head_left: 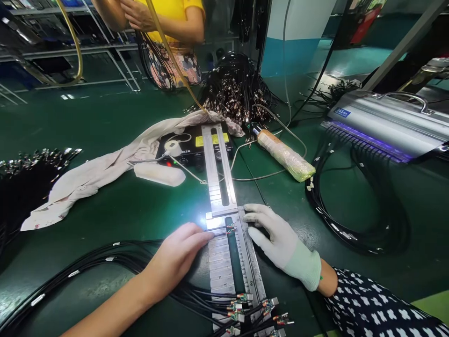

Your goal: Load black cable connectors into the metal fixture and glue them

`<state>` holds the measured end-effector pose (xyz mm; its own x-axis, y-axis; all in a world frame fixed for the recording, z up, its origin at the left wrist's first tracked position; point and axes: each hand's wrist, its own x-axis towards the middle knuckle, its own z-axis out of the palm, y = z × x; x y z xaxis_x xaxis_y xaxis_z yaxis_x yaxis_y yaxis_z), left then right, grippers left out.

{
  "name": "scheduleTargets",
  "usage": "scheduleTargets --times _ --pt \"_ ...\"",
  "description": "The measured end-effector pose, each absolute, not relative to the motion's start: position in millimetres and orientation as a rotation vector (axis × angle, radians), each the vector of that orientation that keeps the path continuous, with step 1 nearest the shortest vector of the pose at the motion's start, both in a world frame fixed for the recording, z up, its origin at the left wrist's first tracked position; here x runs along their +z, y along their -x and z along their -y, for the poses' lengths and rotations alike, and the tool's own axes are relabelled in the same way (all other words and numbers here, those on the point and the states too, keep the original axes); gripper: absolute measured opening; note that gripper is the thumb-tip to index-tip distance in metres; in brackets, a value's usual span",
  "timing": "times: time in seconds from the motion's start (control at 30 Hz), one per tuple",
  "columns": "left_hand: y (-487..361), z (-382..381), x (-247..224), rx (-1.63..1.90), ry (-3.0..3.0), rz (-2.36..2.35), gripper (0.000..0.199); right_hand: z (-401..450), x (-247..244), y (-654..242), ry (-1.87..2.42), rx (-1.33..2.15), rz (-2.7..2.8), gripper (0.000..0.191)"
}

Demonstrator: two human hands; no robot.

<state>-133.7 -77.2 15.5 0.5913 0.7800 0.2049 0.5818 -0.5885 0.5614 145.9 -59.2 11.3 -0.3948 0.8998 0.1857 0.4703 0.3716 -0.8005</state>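
Observation:
My bare left hand [184,245] pinches a black cable [218,232] lying across a slotted metal jig [220,267]. Over the jig's slot, the ends of two cables [230,229] show small circuit boards and metal plugs. On the far side of the jig, my gloved right hand [275,236] has its fingers apart, with the fingertips at the jig's right rail. Nothing shows in its grasp. More cables with bared green boards and connectors [238,309] lie over the jig's near end. Bright light falls on the jig beside my left fingertips.
A black controller box [189,157], a white cloth [105,171] and a wrapped handle [284,154] lie behind the jig. Cable heaps [235,89] stand at the back. Right, a silver UV lamp [382,124] glows above coiled cables [326,220]. A person in yellow [171,23] holds cables opposite.

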Motion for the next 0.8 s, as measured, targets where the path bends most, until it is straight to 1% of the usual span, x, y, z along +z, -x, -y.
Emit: scheduleTargets --times 0.17,0.43,0.57,0.67,0.8 --pt "132.6 66.0 17.8 0.592 -2.529 -1.026 0.037 58.9 15.8 -144.9 1.181 0.909 1.990 0.025" --pt "130.1 65.7 18.0 0.598 -2.507 -0.992 0.030 58.2 18.0 -145.4 1.202 0.943 1.987 0.025" --pt "134.4 74.9 13.2 0.592 -2.682 -1.115 0.039 58.4 16.2 -146.2 1.211 0.937 1.992 0.023" --pt "137.1 81.2 8.4 0.504 -2.707 -1.213 0.046 58.4 16.2 -146.1 1.206 0.922 2.009 0.022" --pt "137.3 90.7 11.1 0.433 -2.709 -1.222 0.044 60.6 16.7 -145.6 1.225 0.865 2.052 0.021"
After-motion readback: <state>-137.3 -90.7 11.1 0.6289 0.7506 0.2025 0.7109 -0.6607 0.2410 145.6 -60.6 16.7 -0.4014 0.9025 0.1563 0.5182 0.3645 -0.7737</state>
